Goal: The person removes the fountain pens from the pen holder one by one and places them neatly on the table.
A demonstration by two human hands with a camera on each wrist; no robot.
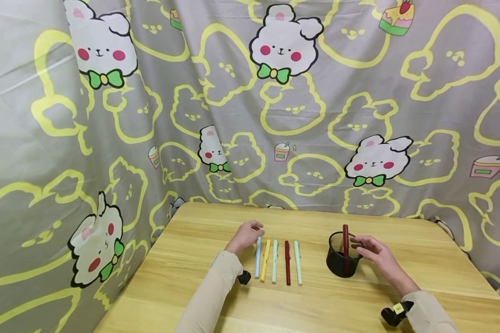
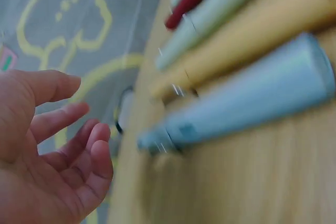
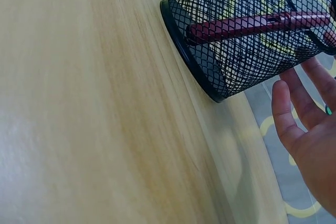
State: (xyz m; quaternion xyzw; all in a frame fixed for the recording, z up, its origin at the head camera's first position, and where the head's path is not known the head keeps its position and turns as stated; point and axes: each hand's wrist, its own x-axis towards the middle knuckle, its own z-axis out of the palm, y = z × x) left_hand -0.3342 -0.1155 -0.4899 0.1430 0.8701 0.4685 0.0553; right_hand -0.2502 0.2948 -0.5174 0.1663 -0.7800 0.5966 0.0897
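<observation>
Near the top end of a light blue pen (image 1: 258, 261) is my left hand (image 1: 246, 236), its fingers loosely bent and nothing between them. To the right of that pen lie a yellow pen (image 1: 265, 262), a mint green pen (image 1: 274, 263), a dark red pen (image 1: 287, 264) and another mint pen (image 1: 297, 264), side by side in a row. A black mesh pen holder (image 1: 334, 266) stands upright with a second dark red pen (image 3: 241, 27) inside. At the holder's right side, my right hand (image 1: 379, 256) has its fingers spread, fingertips close to the rim.
The pens and holder are on a light wooden table (image 1: 316, 305). A grey curtain (image 1: 241, 60) with cartoon rabbits hangs behind the table and along its left side. Each wrist wears a small black camera, one at the left cuff (image 1: 244, 277).
</observation>
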